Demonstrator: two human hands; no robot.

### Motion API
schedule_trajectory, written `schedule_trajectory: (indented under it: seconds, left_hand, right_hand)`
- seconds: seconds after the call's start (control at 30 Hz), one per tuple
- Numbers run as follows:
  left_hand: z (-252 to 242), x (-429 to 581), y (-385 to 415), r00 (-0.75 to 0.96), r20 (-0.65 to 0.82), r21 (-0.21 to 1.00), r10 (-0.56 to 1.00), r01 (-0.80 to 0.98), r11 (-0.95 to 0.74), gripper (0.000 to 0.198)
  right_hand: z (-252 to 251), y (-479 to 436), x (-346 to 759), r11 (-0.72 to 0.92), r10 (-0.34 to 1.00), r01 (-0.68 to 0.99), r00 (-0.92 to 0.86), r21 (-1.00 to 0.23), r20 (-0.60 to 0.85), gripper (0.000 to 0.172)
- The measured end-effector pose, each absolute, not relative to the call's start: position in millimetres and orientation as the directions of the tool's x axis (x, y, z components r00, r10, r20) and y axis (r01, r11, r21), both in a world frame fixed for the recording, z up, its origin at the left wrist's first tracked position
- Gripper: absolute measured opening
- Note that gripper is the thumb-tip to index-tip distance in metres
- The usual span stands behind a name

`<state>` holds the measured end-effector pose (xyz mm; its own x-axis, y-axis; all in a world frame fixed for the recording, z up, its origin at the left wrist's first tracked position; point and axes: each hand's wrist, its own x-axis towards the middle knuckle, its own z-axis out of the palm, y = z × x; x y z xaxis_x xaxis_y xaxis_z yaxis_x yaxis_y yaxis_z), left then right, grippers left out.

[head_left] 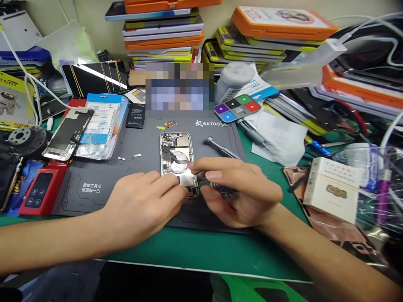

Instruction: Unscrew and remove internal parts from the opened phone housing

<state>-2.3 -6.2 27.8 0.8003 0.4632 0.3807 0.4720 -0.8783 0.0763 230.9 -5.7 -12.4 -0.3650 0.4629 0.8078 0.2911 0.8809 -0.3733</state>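
Note:
An opened phone housing [179, 161] lies face up on the dark work mat, its inner parts bare and its lower end partly covered by my hands. My left hand [146, 203] is closed, with curled fingers over the phone's lower left part. What its fingertips grip is hidden. Over the lower right edge, my right hand [242, 188] is closed around a dark slim tool [215, 185], of which only a short part shows. Its index finger reaches over the phone. A grey screwdriver [222, 147] lies just beyond this hand.
On the mat [126, 147] lie a black battery [136, 115] and small loose parts. A detached phone screen [67, 134] rests at left, near a red device [44, 188]. To the right are a colored palette [237, 108], another screwdriver [255, 134] and a white box [332, 189]. Stacked boxes [163, 35] stand behind.

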Motion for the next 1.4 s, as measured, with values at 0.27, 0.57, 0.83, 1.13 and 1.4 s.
schedule_trajectory:
  seconds: [0.27,0.57,0.83,1.13,1.4]
  left_hand:
    - [12.2,15.0,4.6,0.799,0.379,0.072,0.468,0.479,-0.875,0.028]
    - [5.6,12.3,4.3,0.794,0.344,0.165,0.500,0.473,-0.865,0.028]
    - [5.6,12.5,5.0,0.795,0.354,0.161,0.493,0.468,-0.869,0.029]
    - [5.5,13.5,3.6,0.775,0.364,0.219,0.517,0.468,-0.856,0.024]
    - [6.9,13.4,2.8,0.789,0.379,0.132,0.484,0.472,-0.872,0.025]
  right_hand:
    - [-6.6,-9.1,229.4,0.851,0.523,0.263,-0.366,-0.454,0.770,0.058]
    - [-3.1,-13.2,222.8,0.814,0.566,0.349,-0.292,-0.465,0.771,0.058]
    - [-1.6,-18.2,221.2,0.814,0.570,0.307,-0.257,-0.493,0.780,0.060]
    - [2.1,-15.1,214.6,0.747,0.621,0.319,-0.023,-0.583,0.783,0.045]
    - [-11.5,-18.9,219.9,0.682,0.709,0.302,-0.052,-0.666,0.703,0.051]
